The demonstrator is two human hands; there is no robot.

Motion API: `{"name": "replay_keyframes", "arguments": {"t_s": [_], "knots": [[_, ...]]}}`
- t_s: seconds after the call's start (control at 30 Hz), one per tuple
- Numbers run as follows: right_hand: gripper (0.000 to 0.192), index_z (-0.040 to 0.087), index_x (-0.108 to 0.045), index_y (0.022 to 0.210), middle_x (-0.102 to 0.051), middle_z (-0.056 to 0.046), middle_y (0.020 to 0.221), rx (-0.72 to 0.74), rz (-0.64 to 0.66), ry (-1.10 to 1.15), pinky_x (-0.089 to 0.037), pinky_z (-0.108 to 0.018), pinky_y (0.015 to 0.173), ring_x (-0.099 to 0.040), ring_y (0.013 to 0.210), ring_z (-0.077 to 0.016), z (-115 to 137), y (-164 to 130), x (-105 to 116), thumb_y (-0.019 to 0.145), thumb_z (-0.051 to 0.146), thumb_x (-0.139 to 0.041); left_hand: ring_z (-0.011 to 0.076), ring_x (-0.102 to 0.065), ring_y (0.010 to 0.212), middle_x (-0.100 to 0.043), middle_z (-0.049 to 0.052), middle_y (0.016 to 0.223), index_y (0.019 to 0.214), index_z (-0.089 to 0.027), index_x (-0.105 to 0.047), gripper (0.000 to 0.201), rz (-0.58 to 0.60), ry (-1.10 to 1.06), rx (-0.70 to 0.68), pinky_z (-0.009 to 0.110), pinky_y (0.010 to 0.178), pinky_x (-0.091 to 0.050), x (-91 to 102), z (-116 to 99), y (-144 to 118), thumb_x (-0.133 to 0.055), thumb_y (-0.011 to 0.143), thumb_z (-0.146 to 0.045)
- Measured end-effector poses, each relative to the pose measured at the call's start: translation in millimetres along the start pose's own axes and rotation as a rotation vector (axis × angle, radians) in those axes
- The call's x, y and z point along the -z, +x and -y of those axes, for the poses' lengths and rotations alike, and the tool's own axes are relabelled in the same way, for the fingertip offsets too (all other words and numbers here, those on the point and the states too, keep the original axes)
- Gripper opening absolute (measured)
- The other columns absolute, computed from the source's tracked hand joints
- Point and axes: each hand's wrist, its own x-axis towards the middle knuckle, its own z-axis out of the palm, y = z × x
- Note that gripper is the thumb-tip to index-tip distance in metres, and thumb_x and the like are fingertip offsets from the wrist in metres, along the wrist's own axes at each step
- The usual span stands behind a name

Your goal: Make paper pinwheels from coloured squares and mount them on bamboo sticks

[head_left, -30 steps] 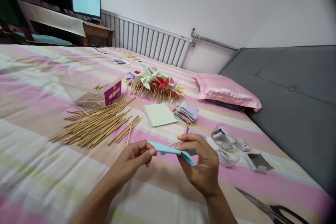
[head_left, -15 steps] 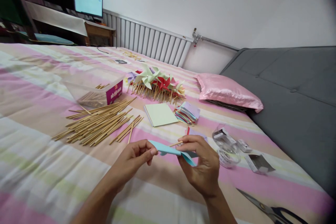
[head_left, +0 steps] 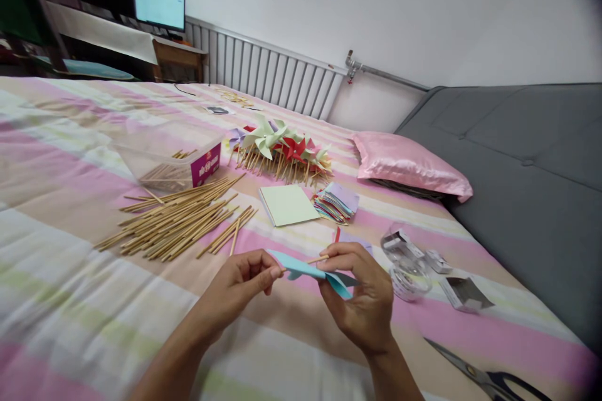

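Note:
A light-blue paper pinwheel [head_left: 301, 267] is held low over the bed between both hands, seen nearly edge-on. My left hand [head_left: 247, 285] is closed, thumb and forefinger pinching at the paper's left end. My right hand [head_left: 360, 294] grips the pinwheel's right side, with the fingers above and the thumb below. From its fingertips a thin wooden stick [head_left: 316, 259] points left, just behind the paper. Where stick and paper meet is hidden. Finished paper pinwheels [head_left: 282, 144] on sticks lie in a row farther back.
Loose wooden sticks [head_left: 179, 225] lie left, before a clear plastic box [head_left: 205, 165]. Mid-bed are a pale paper stack [head_left: 289, 205] and coloured papers [head_left: 336, 202]. Clear round containers [head_left: 409, 269], a small opened box [head_left: 465, 294] and scissors [head_left: 480, 376] lie right; a pink pillow [head_left: 409, 163] sits behind.
The blue pinwheel has tilted slightly in my fingers, and slightly more of its right flap shows. Both hands stay in almost the same place.

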Motion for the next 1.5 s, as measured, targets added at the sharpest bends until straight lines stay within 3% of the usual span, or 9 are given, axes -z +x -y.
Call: {"name": "replay_keyframes", "arguments": {"t_s": [0.17, 0.33, 0.9, 1.13, 1.23, 1.37, 1.43, 1.5], "knots": [[0.022, 0.022, -0.056, 0.086, -0.063, -0.002, 0.083, -0.128, -0.012, 0.098, -0.049, -0.031, 0.072, -0.061, 0.082, -0.0181, -2, -3, -2, 0.072, 0.007, -0.065, 0.0101, -0.044, 0.061, -0.052, -0.003, 0.062, 0.070, -0.017, -0.060, 0.026, -0.011, 0.041, 0.001, 0.023, 0.059, -0.031, 3.0, 2, -1, -0.061, 0.078, -0.042], [0.025, 0.022, -0.054, 0.091, -0.061, 0.000, 0.083, -0.280, -0.011, 0.091, -0.047, -0.026, 0.061, -0.059, 0.072, -0.0157, -4, -8, 0, 0.072, 0.015, -0.067, 0.0105, -0.044, 0.063, -0.052, -0.002, 0.064, 0.070, -0.016, -0.060, 0.027, -0.011, 0.043, 0.014, 0.024, 0.060, -0.030, 3.7, 3, -1, -0.061, 0.078, -0.042], [0.017, 0.023, -0.054, 0.088, -0.054, 0.001, 0.080, -0.343, -0.008, -0.043, -0.041, -0.029, 0.066, -0.052, 0.076, -0.0170, -10, -7, 1, 0.075, 0.019, -0.064, 0.0104, -0.040, 0.059, -0.048, -0.004, 0.056, 0.065, -0.015, -0.058, 0.029, -0.020, 0.029, 0.058, 0.025, 0.060, -0.027, -5.2, 6, 2, -0.061, 0.075, -0.042], [0.026, 0.021, -0.055, 0.097, -0.059, -0.003, 0.089, -0.439, -0.017, -0.065, -0.044, -0.035, 0.074, -0.055, 0.085, -0.0206, -19, -6, -1, 0.073, 0.023, -0.066, 0.0112, -0.043, 0.062, -0.051, -0.002, 0.062, 0.069, -0.015, -0.058, 0.028, -0.009, 0.037, 0.082, 0.024, 0.061, -0.030, -11.0, 8, 3, -0.058, 0.077, -0.043], [0.036, 0.020, -0.053, 0.105, -0.060, -0.007, 0.101, -0.470, -0.092, -0.003, -0.044, -0.039, 0.082, -0.056, 0.094, -0.0227, -24, -4, -2, 0.073, 0.027, -0.068, 0.0102, -0.043, 0.060, -0.054, -0.001, 0.066, 0.075, -0.015, -0.058, 0.028, 0.009, 0.009, 0.110, 0.024, 0.059, -0.032, -13.2, 8, 3, -0.056, 0.079, -0.043], [0.048, 0.019, -0.050, 0.110, -0.059, -0.011, 0.111, -0.531, -0.271, 0.123, -0.039, -0.044, 0.093, -0.055, 0.102, -0.0237, -30, -4, -2, 0.071, 0.036, -0.071, 0.0087, -0.043, 0.054, -0.056, -0.002, 0.064, 0.082, -0.016, -0.055, 0.028, -0.082, -0.092, 0.144, 0.023, 0.054, -0.031, -13.5, 10, 5, -0.055, 0.079, -0.043], [0.046, 0.018, -0.053, 0.107, -0.060, -0.012, 0.110, -0.642, -0.238, 0.216, -0.043, -0.041, 0.086, -0.057, 0.095, -0.0221, -31, -4, -5, 0.072, 0.040, -0.069, 0.0092, -0.045, 0.055, -0.058, -0.001, 0.066, 0.084, -0.015, -0.054, 0.028, -0.099, -0.121, 0.139, 0.023, 0.055, -0.031, -13.1, 10, 5, -0.055, 0.079, -0.043], [0.043, 0.016, -0.057, 0.102, -0.062, -0.011, 0.104, -0.777, -0.113, 0.314, -0.046, -0.036, 0.077, -0.059, 0.086, -0.0198, -31, -6, -9, 0.072, 0.044, -0.068, 0.0099, -0.048, 0.058, -0.061, 0.001, 0.067, 0.082, -0.015, -0.054, 0.029, -0.091, -0.127, 0.123, 0.023, 0.056, -0.033, -13.5, 9, 5, -0.056, 0.079, -0.044]]}}
